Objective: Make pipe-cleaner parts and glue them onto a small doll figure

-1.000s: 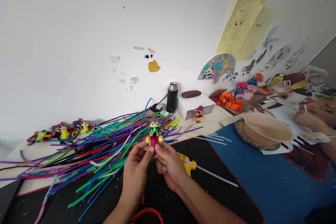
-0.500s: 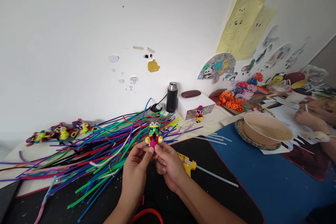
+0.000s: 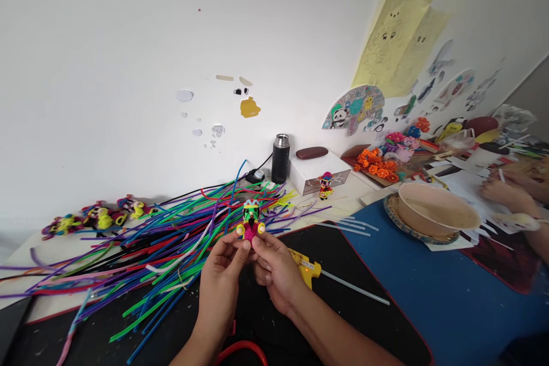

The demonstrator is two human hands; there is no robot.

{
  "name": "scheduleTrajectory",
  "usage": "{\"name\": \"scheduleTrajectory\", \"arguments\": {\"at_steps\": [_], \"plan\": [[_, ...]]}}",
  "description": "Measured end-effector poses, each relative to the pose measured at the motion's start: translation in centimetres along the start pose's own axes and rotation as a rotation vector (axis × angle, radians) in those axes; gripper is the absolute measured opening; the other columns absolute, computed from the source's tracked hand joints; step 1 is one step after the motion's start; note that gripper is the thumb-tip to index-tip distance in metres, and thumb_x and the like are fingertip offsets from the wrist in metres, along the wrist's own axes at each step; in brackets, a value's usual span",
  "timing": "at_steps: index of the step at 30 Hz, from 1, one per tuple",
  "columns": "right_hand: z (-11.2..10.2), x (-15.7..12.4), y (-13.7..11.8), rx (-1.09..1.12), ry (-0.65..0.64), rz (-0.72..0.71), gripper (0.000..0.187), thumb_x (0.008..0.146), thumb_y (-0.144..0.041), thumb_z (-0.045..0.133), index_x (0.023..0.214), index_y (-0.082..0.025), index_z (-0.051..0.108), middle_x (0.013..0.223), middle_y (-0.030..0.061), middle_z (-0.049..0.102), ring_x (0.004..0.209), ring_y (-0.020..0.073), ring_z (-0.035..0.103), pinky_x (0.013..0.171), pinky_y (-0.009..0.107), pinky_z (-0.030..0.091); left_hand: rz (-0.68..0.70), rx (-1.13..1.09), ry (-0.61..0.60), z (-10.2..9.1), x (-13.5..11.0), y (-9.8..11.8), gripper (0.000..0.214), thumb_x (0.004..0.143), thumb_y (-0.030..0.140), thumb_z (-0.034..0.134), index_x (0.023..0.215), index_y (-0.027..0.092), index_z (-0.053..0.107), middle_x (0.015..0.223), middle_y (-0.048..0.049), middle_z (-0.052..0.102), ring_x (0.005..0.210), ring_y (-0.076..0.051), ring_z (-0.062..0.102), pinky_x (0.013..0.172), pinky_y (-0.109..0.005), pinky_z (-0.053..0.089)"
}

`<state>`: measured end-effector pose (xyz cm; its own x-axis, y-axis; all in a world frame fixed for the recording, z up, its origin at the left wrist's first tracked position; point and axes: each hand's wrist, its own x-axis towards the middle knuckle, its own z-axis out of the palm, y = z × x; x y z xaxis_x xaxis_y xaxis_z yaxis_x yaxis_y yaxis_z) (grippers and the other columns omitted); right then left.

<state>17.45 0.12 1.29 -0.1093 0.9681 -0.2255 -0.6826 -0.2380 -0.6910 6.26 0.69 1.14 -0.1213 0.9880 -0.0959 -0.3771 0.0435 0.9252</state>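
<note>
Between my two hands stands a small pipe-cleaner figure (image 3: 251, 220) with a green and black face, pale yellow round hands and a magenta body. My left hand (image 3: 223, 269) pinches its lower left side between thumb and fingers. From the other side my right hand (image 3: 274, 266) grips the base, thumb pressed on the front. The figure is upright and faces me; its lowest part is hidden by my fingers. A yellow glue gun (image 3: 306, 267) with a clear glue stick (image 3: 355, 289) in it lies just beyond my right wrist.
Many loose pipe cleaners (image 3: 171, 251) spread over the left side. Similar figures (image 3: 103, 217) lie at far left; another figure (image 3: 325, 186) stands by a white box (image 3: 319, 168). A black flask (image 3: 281, 160) is behind. On the right are a bowl (image 3: 437, 209) and another person's hand (image 3: 501, 191).
</note>
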Motion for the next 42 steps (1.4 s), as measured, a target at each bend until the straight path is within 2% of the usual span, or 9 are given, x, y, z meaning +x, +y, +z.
{"name": "scheduleTrajectory", "arguments": {"at_steps": [10, 29, 42], "plan": [[-0.01, 0.00, -0.05, 0.002, 0.008, 0.003, 0.047, 0.070, -0.048, 0.094, 0.092, -0.020, 0.065, 0.048, -0.0148, 0.035, 0.041, 0.0028, 0.014, 0.043, 0.023, 0.007, -0.004, -0.005, 0.007, 0.05, 0.00, 0.00, 0.050, 0.067, 0.043, 0.094, 0.104, 0.019, 0.071, 0.091, -0.0025, 0.077, 0.084, -0.022, 0.075, 0.079, -0.032, 0.063], [0.11, -0.12, 0.03, 0.002, 0.013, 0.020, 0.047, 0.070, -0.051, 0.093, 0.090, -0.020, 0.063, 0.050, -0.0141, 0.036, 0.040, 0.0028, 0.017, 0.043, 0.023, 0.007, -0.001, -0.006, 0.003, -0.07, 0.06, -0.15, 0.050, 0.068, 0.042, 0.094, 0.106, 0.019, 0.072, 0.088, -0.0017, 0.077, 0.076, -0.018, 0.074, 0.075, -0.029, 0.061], [0.34, -0.21, -0.07, 0.011, 0.000, 0.014, 0.047, 0.071, -0.051, 0.093, 0.091, -0.021, 0.062, 0.048, -0.0147, 0.035, 0.039, 0.0029, 0.017, 0.042, 0.022, 0.008, -0.020, -0.030, -0.002, -0.01, 0.21, -0.17, 0.050, 0.067, 0.041, 0.095, 0.107, 0.019, 0.072, 0.089, -0.0019, 0.077, 0.078, -0.018, 0.074, 0.076, -0.028, 0.061]]}}
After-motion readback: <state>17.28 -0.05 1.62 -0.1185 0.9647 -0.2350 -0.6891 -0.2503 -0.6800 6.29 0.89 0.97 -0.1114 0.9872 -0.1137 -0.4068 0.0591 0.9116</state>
